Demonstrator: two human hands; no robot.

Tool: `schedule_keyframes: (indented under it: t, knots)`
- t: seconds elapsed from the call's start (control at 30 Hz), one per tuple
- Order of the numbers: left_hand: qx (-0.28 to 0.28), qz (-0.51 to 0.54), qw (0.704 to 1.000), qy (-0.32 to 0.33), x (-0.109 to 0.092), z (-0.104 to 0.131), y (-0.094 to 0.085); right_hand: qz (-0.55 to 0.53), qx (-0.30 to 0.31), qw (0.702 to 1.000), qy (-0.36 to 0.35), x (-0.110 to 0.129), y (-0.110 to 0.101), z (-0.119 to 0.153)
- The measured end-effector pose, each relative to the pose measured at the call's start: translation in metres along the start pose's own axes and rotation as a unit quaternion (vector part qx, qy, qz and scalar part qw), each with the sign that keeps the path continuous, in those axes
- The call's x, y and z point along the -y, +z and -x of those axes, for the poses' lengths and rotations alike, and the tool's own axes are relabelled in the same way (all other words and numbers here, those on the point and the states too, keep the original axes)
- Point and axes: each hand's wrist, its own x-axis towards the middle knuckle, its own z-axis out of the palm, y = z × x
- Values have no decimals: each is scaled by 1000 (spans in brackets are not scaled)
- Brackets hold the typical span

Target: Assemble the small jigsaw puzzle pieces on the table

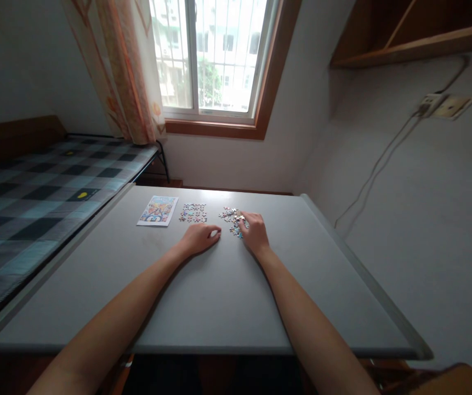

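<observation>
Left hand [200,237], mid-frame: fingers curled, can't tell if the tips meet. My right hand [255,230], right of centre, has thumb and index bent over loose puzzle pieces [237,220]; can't tell if they're pinching one. Left of those, pieces in rows [193,214]: I'd guess partway, pile left.

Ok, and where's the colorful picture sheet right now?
In the head view, the colorful picture sheet lies near the table's far left corner, just left of the rows of puzzle pieces and beyond the left hand.
</observation>
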Motion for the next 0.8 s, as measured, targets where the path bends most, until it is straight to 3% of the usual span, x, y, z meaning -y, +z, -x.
schedule_keyframes:
  t: [0.17, 0.4, 0.6, 0.8]
  knots:
    - [-2, 3, 1000, 9, 1, 0, 0, -122, -39, 989, 74, -2, -2, 1]
    - [-8, -7, 1000, 14, 3, 0, 4, -201, -17, 975, 97, 5, 2, 2]
    - [-64, -7, 998, -2, 4, -2, 6, -154, 32, 987, -18, 17, 0, 4]
    - [-106, -14, 993, 57, 0, 0, 3, -145, 70, 983, -85, 24, 3, 7]
